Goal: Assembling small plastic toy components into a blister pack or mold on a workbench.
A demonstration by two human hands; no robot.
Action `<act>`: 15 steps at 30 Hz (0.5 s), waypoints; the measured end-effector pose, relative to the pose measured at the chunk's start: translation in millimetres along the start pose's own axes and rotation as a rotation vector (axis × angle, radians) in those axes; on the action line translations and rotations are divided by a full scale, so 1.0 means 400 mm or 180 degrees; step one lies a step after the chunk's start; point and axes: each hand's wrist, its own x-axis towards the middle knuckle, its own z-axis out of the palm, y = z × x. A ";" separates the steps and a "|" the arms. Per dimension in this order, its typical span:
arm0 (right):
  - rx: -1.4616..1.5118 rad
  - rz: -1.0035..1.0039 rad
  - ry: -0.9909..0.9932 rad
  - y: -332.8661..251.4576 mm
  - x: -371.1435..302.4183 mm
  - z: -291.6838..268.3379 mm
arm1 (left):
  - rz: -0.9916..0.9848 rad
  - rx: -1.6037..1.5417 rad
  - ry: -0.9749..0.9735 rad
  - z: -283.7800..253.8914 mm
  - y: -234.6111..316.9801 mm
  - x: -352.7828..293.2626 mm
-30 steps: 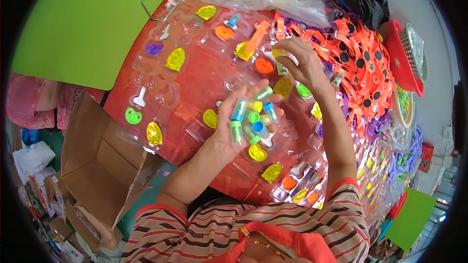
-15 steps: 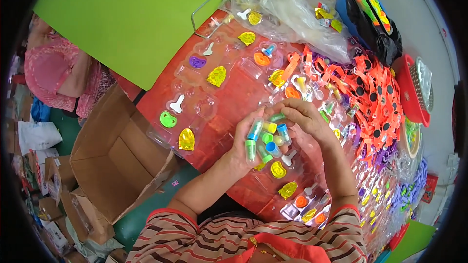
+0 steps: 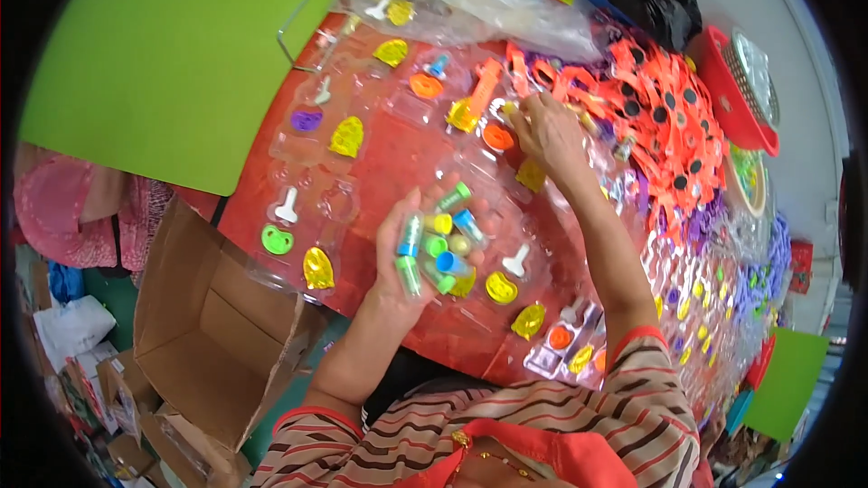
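Observation:
My left hand [image 3: 398, 244] is cupped palm up and holds several small clear toy bottles [image 3: 410, 235] with green, blue and yellow caps or ends. Farther away and to the right, my right hand [image 3: 551, 131] has its fingers pinched at a small yellow-ended bottle [image 3: 510, 109] above a clear blister tray. An orange pacifier [image 3: 497, 136] lies just beside those fingertips. Nearer to me, another tray holds a white spoon-like piece [image 3: 516, 260] and a yellow pacifier [image 3: 501, 287]. My fingers partly hide the yellow-ended bottle.
More trays with yellow foil pieces [image 3: 347, 136], a purple pacifier [image 3: 306, 119] and a green pacifier [image 3: 277, 239] cover the red table [image 3: 380, 181]. A heap of orange straps [image 3: 665, 117] lies at right. An open cardboard box [image 3: 212, 307] stands left, below a green board [image 3: 172, 54].
My right hand has left the bottles in my left hand and reached away to a tray by the orange straps. My left hand still holds its bottles. The whole view has shifted.

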 end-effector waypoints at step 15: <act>0.0161 -0.1340 -0.0872 0.050 0.070 -0.060 | 0.0059 -0.0066 -0.0058 -0.008 0.001 -0.001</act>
